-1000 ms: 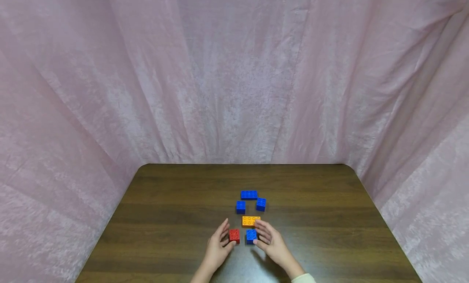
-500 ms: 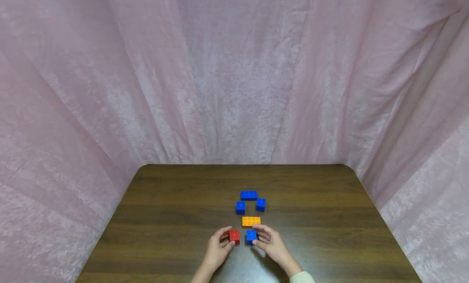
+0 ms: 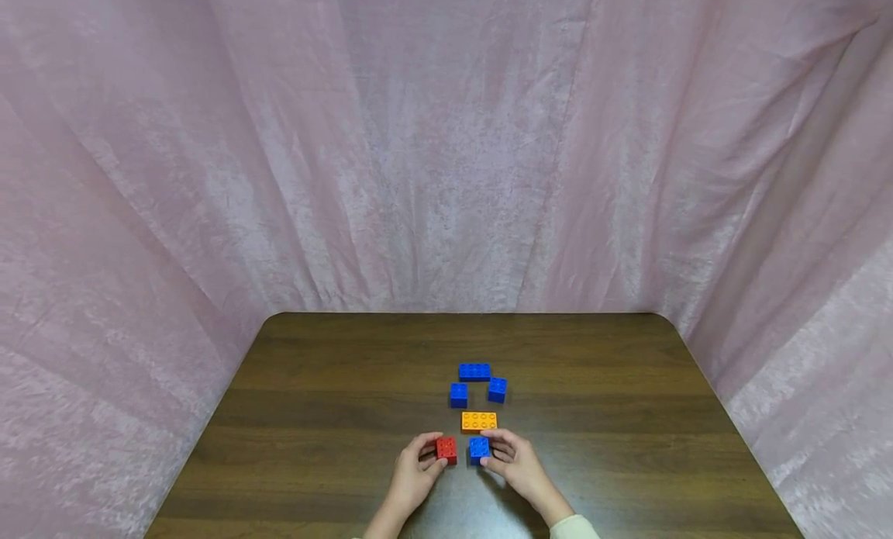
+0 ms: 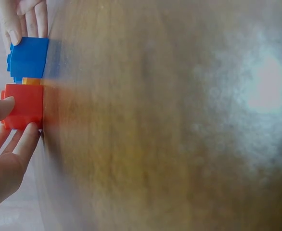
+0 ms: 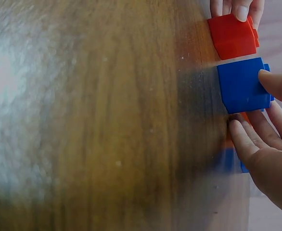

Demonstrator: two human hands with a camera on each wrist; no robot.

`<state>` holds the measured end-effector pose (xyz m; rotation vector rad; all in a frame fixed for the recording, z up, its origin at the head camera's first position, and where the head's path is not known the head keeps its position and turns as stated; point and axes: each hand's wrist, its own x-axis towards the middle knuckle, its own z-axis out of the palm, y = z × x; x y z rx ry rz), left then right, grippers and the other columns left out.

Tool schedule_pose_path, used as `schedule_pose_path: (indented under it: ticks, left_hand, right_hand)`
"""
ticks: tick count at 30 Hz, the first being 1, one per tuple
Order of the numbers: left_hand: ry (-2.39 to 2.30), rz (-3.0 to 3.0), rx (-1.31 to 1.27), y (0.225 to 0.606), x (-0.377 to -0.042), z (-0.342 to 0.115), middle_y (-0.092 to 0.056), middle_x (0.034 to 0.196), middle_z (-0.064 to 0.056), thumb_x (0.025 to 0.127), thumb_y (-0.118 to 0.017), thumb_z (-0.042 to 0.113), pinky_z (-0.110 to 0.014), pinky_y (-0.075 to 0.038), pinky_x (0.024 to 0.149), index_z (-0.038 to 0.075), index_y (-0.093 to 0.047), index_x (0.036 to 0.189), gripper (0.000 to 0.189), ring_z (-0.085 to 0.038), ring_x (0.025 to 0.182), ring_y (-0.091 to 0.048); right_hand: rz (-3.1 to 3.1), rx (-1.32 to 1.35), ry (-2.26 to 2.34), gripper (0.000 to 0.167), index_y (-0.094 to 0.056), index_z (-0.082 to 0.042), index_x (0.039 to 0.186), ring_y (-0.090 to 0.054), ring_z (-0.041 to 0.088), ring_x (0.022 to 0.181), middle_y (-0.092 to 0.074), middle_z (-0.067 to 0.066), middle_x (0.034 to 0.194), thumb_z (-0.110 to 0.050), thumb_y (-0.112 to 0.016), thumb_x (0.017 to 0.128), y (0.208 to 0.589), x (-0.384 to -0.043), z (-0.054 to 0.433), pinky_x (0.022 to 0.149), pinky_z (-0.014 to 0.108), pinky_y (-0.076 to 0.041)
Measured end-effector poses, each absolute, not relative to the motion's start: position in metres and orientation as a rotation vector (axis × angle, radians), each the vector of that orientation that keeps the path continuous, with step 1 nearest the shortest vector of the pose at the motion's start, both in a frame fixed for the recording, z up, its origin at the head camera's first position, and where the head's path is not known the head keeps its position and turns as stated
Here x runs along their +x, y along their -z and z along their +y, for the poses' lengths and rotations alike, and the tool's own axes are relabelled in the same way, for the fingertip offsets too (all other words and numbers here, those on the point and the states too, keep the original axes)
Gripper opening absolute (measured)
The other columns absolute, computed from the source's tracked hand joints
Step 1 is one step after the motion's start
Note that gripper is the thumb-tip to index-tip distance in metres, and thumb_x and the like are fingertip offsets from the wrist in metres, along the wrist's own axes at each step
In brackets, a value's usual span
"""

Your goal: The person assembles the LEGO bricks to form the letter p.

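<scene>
A small square red building brick (image 3: 446, 450) stands upright on the table, its studs on top. My left hand (image 3: 412, 475) grips it from the left, thumb on the near face and fingers round the side and back. To its right, a gap apart, stands a square blue building brick (image 3: 479, 450). The right hand (image 3: 518, 471) holds that one from the right, its thumb (image 5: 275, 85) against the near face. Just behind the blue brick lies a longer orange brick (image 3: 479, 422), near the right fingertips. How the far fingers touch each brick is partly hidden.
Farther back on the brown wooden table (image 3: 314, 415) are two square blue bricks, a left one (image 3: 458, 395) and a right one (image 3: 498, 390). A long blue brick (image 3: 474, 372) lies behind them. Pink curtains (image 3: 446, 151) hang round the table.
Both hands' fingers have curled in from a wider spread round the red and blue bricks. The bricks themselves have stayed in place. Little differs over the last half second.
</scene>
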<state>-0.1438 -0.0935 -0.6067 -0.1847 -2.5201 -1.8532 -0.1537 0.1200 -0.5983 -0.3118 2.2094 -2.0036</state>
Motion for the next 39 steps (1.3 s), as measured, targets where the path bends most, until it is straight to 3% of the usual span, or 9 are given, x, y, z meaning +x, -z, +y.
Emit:
schedule_pose_path:
  ticks: [39]
  left_hand:
    - [1.84,-2.431,-0.184,0.597,-0.149,-0.103,-0.061,0.11,-0.028,0.079,-0.068,-0.015,-0.038,-0.057,0.083,-0.011,-0.057,0.115,0.038,-0.043,0.103,-0.061]
  right_hand:
    - [2.127,-0.31,2.023,0.037,-0.057,0.012,0.117,-0.057,0.043,0.11,-0.059,0.032,0.116,0.007,-0.07,0.082,0.599,-0.157,0.108,0.094,0.044,-0.051]
